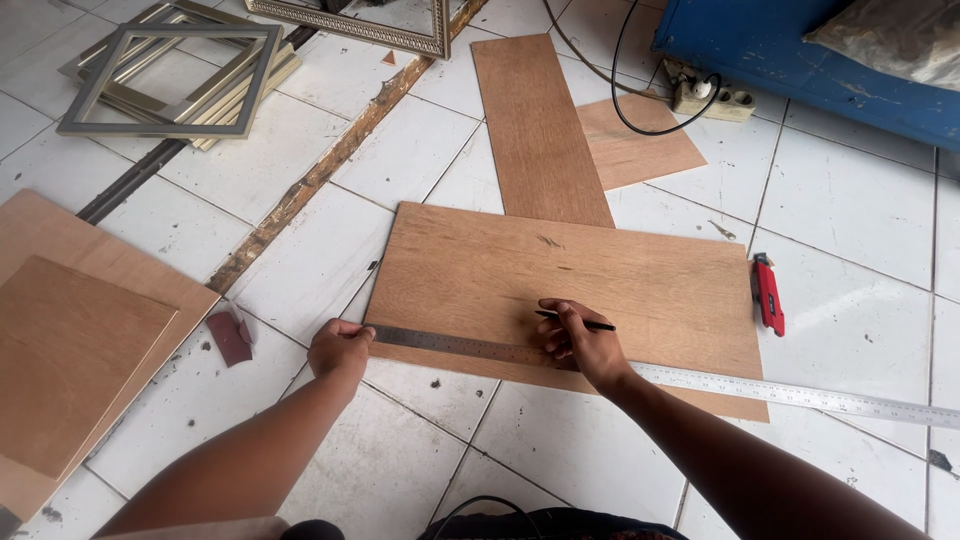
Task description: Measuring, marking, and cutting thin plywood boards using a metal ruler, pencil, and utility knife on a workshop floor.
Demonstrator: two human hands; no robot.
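Two hands are working over a plywood sheet (640,275) that is lying flat on the white tiled floor (860,200), just in front of the person. A long steel ruler (450,344) is lying across the sheet's near edge and running off it to the right. The left hand (340,348) is curling closed over the ruler's left end, at the sheet's near-left corner, pinning it down. The right hand (580,342) is pinching a dark pen (580,320) between its fingers, its tip touching the wood just above the ruler, while the heel of the hand is resting on the ruler.

A narrower plywood strip (535,125) is sitting on the sheet's far edge and stretching away, partly covering another thin board (645,150). A red utility knife (768,293) is lying on the tiles just beside the sheet's right edge. Stacked plywood panels (70,340) are resting at the left, empty picture frames (170,75) farther off, and a power strip (712,97) with a black cable near a blue box (780,45).
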